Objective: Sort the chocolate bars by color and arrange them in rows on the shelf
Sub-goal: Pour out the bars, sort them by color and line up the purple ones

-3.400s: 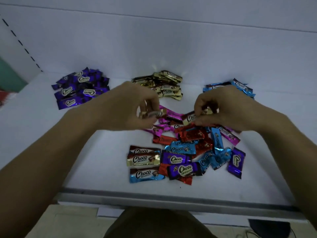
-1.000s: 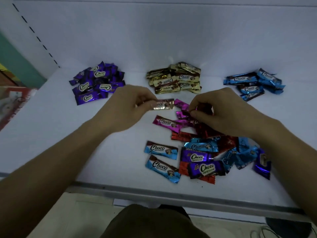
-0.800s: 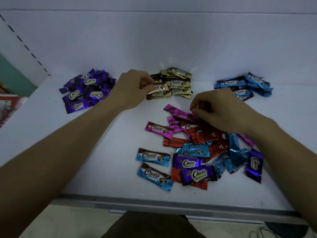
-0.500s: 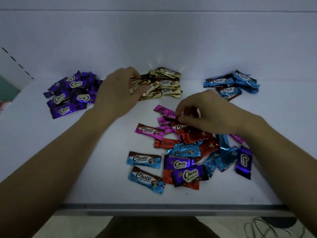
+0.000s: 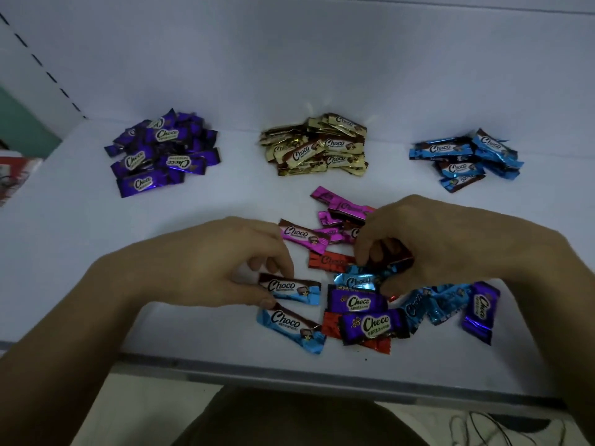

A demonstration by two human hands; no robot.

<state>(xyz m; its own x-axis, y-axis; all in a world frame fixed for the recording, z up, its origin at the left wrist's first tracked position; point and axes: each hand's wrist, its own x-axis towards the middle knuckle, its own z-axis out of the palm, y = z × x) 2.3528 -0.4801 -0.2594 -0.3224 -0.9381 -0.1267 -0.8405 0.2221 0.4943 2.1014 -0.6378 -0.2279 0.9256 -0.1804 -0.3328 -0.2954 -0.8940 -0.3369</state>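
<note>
On the white shelf [image 5: 80, 252], three sorted piles lie along the back: purple bars [image 5: 161, 152] at left, gold bars [image 5: 317, 146] in the middle, blue bars [image 5: 463, 159] at right. A mixed heap lies in front, with pink bars [image 5: 338, 217], a red bar [image 5: 328, 260], purple bars [image 5: 370, 323] and blue ones. My left hand [image 5: 225, 262] pinches the left end of a blue bar [image 5: 296, 288] lying flat at the heap's left edge. My right hand [image 5: 444, 246] curls over the heap's middle, its fingers around a dark red bar [image 5: 399, 259] that is mostly hidden.
The shelf's grey metal front lip [image 5: 289, 371] runs across below the heap. A white back wall stands behind the piles. A side panel with a dashed line [image 5: 42, 62] closes the left. Red packaging [image 5: 13, 175] shows at the far left.
My left hand carried a gold bar back to the gold pile, left it there, and came forward to the blue bar. My right hand stayed over the heap, shifting slightly nearer.
</note>
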